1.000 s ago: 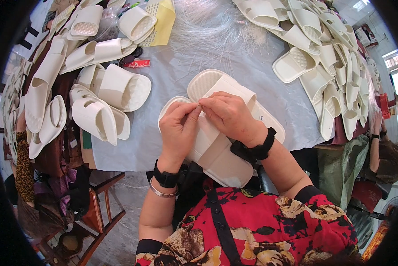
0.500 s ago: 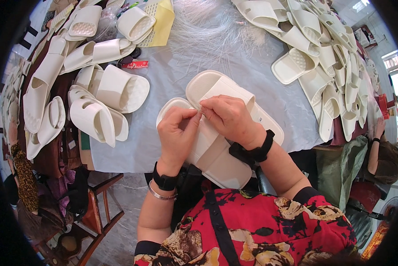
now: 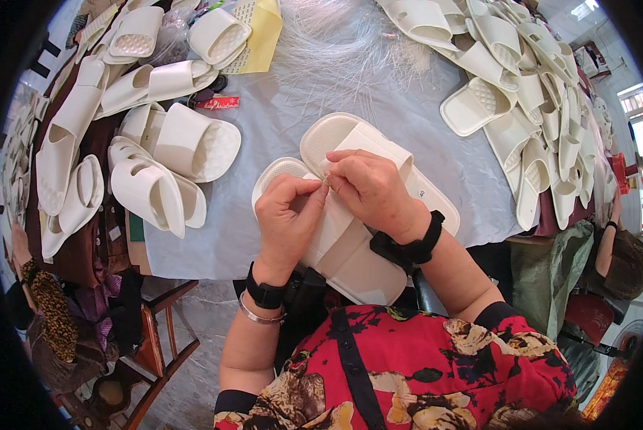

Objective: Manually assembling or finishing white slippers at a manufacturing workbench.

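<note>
- Pair of cream moulded-plastic slide sandals (image 3: pixel 350 236) lies side by side at the near edge of the grey cloth-covered table (image 3: pixel 407 143), toes away from the person, heels overhanging toward the lap – close in, so both hands work w/o reaching.
- Left hand (image 3: pixel 287 215): fingers curled shut, thumb + forefinger pinched at the strap edge of the nearer sandal; what's pinched is too small to tell, maybe a thin thread or tag.
- Right hand (image 3: pixel 368 188): fingers bent, tips closed on the same spot, palm resting on the straps – prob. steadies the pair.
- Loose cream slides (image 3: pixel 171 168) lie left, well apart; big heap of same slides (image 3: pixel 536 93) lies far right.
- Bundle of thin white filaments (image 3: pixel 350 43) spread beyond the pair, w/in arm's reach.
</note>
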The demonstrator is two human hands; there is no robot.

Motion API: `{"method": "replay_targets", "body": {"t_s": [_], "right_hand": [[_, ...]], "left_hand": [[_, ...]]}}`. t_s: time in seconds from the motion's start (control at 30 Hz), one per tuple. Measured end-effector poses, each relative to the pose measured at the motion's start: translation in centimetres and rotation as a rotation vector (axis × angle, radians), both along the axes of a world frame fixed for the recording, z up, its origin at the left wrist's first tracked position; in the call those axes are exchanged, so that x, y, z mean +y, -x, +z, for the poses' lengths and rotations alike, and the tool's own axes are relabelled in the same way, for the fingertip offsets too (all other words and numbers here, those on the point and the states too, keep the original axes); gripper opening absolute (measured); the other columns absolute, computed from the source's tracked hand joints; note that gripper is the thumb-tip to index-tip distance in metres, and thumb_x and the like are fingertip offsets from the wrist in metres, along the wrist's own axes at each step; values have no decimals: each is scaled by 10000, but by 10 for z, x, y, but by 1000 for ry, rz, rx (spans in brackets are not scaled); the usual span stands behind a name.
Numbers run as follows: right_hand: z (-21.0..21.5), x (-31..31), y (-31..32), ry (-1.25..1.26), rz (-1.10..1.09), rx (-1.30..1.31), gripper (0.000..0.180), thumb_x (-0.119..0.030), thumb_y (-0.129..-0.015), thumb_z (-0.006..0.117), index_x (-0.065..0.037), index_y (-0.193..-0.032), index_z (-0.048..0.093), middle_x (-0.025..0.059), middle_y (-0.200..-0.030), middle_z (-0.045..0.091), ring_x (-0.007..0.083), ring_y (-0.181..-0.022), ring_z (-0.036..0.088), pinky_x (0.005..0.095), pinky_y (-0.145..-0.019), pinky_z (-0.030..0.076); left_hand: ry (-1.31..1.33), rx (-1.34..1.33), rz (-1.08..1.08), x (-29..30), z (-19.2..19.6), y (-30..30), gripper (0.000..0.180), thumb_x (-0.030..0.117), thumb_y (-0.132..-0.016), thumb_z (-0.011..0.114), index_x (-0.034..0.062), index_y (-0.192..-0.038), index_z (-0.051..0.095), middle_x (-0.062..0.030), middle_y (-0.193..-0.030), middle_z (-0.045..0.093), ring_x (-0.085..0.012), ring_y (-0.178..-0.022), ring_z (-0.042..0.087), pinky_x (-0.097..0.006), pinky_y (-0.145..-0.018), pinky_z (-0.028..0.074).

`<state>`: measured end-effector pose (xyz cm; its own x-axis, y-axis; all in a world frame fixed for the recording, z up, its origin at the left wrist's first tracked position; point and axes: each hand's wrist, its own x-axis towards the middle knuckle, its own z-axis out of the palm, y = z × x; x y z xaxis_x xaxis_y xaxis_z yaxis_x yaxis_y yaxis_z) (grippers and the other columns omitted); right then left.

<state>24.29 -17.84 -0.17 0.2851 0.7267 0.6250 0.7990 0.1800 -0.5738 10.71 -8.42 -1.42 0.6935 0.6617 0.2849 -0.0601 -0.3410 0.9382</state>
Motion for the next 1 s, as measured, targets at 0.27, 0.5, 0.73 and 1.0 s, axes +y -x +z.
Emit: {"method": "replay_targets", "body": {"t_s": [0.27, 0.5, 0.73, 1.0], "right_hand": [[1, -1, 0, 44, 3, -55, 99, -4, -755, 655, -20, -766, 558, 126, -768, 640, 320, -900, 666, 372, -709, 540], [1, 0, 0, 61, 13, -109, 112, -17, -713, 636, -36, -757, 535, 127, -768, 631, 319, -913, 654, 384, -727, 539], [1, 0, 1, 63, 4, -131, 117, -18, -707, 635, -37, -749, 528, 121, -766, 625, 313, -915, 654, 379, -727, 540], [0, 1, 2, 51, -14, -126, 112, -19, -708, 634, -34, -741, 527, 126, -766, 627, 307, -906, 654, 375, -715, 539]], "left_hand": [[18, 32, -29, 2, -5, 1, 33, -27, -807, 681, -17, -817, 651, -23, -780, 608, -77, -716, 550, -218, -636, 443], [44, 0, -30, 2, -5, 0, 42, -16, -786, 690, -14, -814, 660, -42, -746, 604, -107, -687, 554, -235, -615, 443], [172, -15, 3, 0, -4, 0, 57, 1, -771, 704, -18, -807, 664, -58, -733, 615, -125, -670, 563, -249, -604, 449], [130, -10, -24, 2, -6, -1, 55, 5, -769, 704, -18, -804, 668, -57, -729, 616, -124, -659, 554, -248, -592, 440]]}}
